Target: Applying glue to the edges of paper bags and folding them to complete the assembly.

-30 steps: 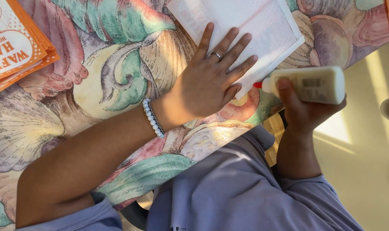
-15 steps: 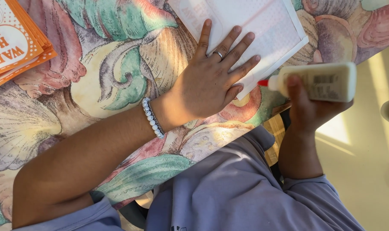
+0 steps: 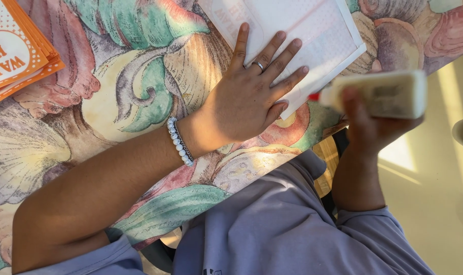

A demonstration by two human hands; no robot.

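Observation:
My left hand lies flat, fingers spread, on a white sheet of paper with a folded edge, pressing it onto the tablecloth. There is a ring on one finger and a white bead bracelet at the wrist. My right hand grips a white glue bottle held sideways beyond the table's edge. Its red tip points at the near corner of the paper, just right of my left fingertips. The bottle is blurred.
A tablecloth printed with large shells and leaves covers the table. A stack of orange printed cards or bags lies at the upper left. My lap in a purple garment is below, and a pale floor is at right.
The glue bottle in my right hand has shifted slightly to the right and blurs with motion. My left hand stays flat on the paper.

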